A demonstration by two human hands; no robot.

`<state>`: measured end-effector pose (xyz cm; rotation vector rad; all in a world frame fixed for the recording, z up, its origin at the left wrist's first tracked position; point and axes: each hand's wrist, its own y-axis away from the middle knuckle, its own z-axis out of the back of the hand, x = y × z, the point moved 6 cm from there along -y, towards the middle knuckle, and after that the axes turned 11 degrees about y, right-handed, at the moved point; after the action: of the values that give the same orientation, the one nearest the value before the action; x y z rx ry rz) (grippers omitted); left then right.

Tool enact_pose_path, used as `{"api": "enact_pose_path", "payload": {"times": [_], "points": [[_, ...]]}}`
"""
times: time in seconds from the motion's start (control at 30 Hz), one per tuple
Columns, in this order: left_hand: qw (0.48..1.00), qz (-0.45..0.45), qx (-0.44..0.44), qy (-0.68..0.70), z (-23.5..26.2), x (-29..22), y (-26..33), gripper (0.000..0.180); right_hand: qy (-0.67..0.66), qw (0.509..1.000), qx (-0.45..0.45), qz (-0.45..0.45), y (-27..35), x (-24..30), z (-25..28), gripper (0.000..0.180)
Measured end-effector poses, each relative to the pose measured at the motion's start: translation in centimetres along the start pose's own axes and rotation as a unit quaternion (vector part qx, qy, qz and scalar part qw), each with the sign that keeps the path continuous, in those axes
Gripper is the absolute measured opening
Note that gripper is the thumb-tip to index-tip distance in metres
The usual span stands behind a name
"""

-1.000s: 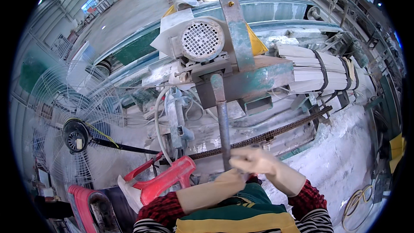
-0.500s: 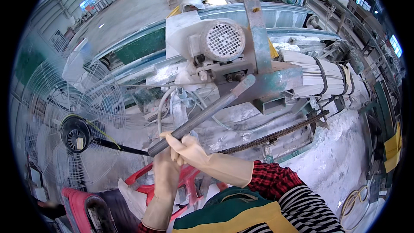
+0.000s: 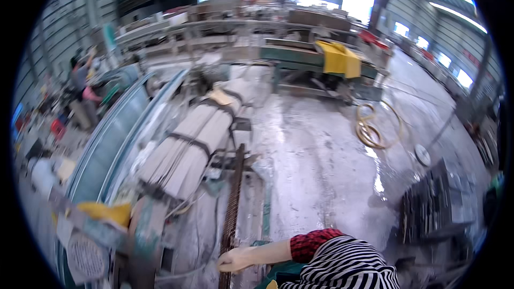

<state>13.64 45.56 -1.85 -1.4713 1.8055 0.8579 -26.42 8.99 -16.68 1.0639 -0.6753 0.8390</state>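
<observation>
1. Head view, bottom centre: shows the right hand (image 3: 234, 260) in a long pale glove (image 3: 270, 253), below a red-checked cuff (image 3: 313, 243) and a black-and-white striped sleeve (image 3: 348, 265).
2. Same spot: shows fingers curled in toward the palm. Cannot tell about anything clasped inside. Cannot tell the grip of the left hand, being outside the frame.
3. From the centre toward the bottom: shows a long brown ribbed bar (image 3: 235, 192), running steeply down to the right hand and partly covered by it. Cannot tell touch from mere overlap.
4. Lower left: shows a motor with a round grid cover (image 3: 87, 257), near a worn green metal post (image 3: 147, 225) and a yellow cloth (image 3: 110, 213), all blurred.
5. Left of centre: shows a bundle of pale strips (image 3: 198, 126) under dark straps, between the ribbed bar and a long bluish trough (image 3: 115, 150).
6. Upper right: shows a yellow sheet (image 3: 340, 59) draped over a green bench (image 3: 289, 54), with a coiled yellow hose (image 3: 365, 132) on the floor (image 3: 305, 155) below.
7. Lower right: shows dark stacked slabs (image 3: 436, 203).
</observation>
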Motion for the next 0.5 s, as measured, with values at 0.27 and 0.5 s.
{"api": "enact_pose_path", "payload": {"times": [0.27,0.5], "points": [[0.866,0.283,0.345,-0.227,-28.5,30.6,18.8,0.054,-0.197,0.900,-0.302,-0.244,15.6,-16.1,8.3,0.048],[0.778,0.261,0.516,-0.246,-38.8,33.2,24.5,0.059,-0.094,0.955,-0.273,-0.067,8.4,-14.5,5.4,0.035]]}}
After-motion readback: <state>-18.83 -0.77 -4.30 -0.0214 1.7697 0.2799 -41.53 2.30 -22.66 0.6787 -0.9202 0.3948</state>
